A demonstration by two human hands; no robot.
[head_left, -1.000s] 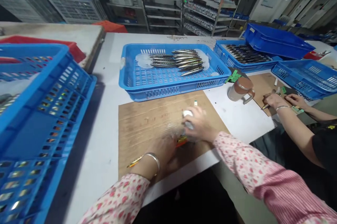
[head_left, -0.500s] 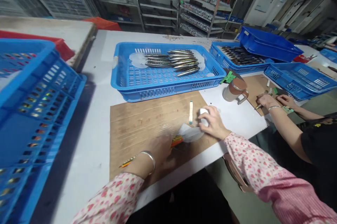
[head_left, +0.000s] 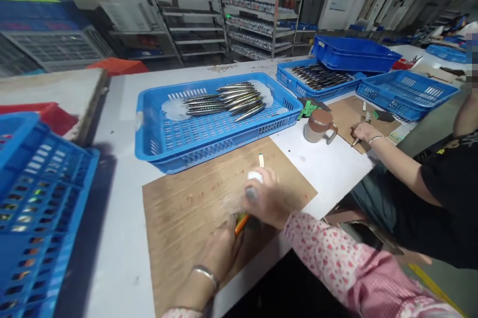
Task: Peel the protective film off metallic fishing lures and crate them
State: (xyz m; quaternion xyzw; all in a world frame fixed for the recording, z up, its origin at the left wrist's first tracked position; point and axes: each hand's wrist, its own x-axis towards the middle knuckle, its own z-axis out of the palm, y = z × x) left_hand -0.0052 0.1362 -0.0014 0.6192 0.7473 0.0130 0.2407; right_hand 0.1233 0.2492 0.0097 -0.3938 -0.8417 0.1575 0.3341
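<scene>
My left hand (head_left: 223,240) is closed around a slender orange-and-yellow piece (head_left: 242,224), low over the brown cardboard sheet (head_left: 179,208). Most of that piece is hidden by fingers. Just above and beside it, my right hand (head_left: 268,197) grips a small white rounded object (head_left: 255,176); a grey round part shows at its near side. Motion blurs this hand, and I cannot tell whether the object touches the orange piece. Behind the right hand, a short white stick (head_left: 261,160) with a green end lies on the cardboard.
Slim dark pointed pieces (head_left: 227,101) lie in a blue basket (head_left: 220,151) beyond the cardboard. A taller blue crate (head_left: 70,198) stands left. A brown-lidded mug (head_left: 319,126) is at right, near a co-worker's hand (head_left: 366,132) and more blue baskets (head_left: 407,89).
My right hand has moved left, carrying the white object over to the left hand. The orange piece now points up more steeply. The translucent sheet beside it no longer shows. The view has shifted.
</scene>
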